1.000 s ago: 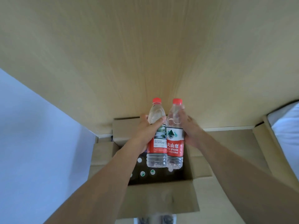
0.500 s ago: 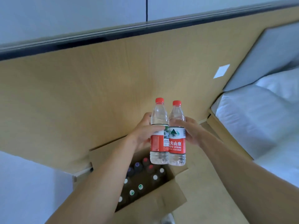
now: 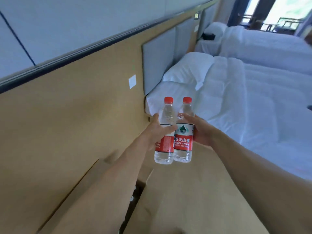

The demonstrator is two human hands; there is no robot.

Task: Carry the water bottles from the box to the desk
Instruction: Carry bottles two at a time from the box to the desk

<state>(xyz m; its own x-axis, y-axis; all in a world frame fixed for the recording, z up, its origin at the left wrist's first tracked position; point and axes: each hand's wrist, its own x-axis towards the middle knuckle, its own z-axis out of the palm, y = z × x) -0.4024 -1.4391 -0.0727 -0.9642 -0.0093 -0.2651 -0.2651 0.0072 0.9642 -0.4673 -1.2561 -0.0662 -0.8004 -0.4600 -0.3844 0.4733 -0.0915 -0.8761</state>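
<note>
The tan wood-panelled wall (image 3: 70, 115) closes the left side and the white-sheeted bed (image 3: 244, 102) the right. The open brown cardboard box (image 3: 162, 203) lies below. Above it, touching and upright, two clear red-capped, red-labelled water bottles: left hand (image 3: 156, 130) grips the left bottle (image 3: 164, 132), right hand (image 3: 201, 130) the right bottle (image 3: 183, 132).

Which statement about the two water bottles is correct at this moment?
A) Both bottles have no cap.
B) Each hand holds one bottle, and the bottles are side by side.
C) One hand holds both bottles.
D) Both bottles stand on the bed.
B: the left hand grips the left bottle and the right hand grips the right bottle, upright and side by side, red caps on.
</note>
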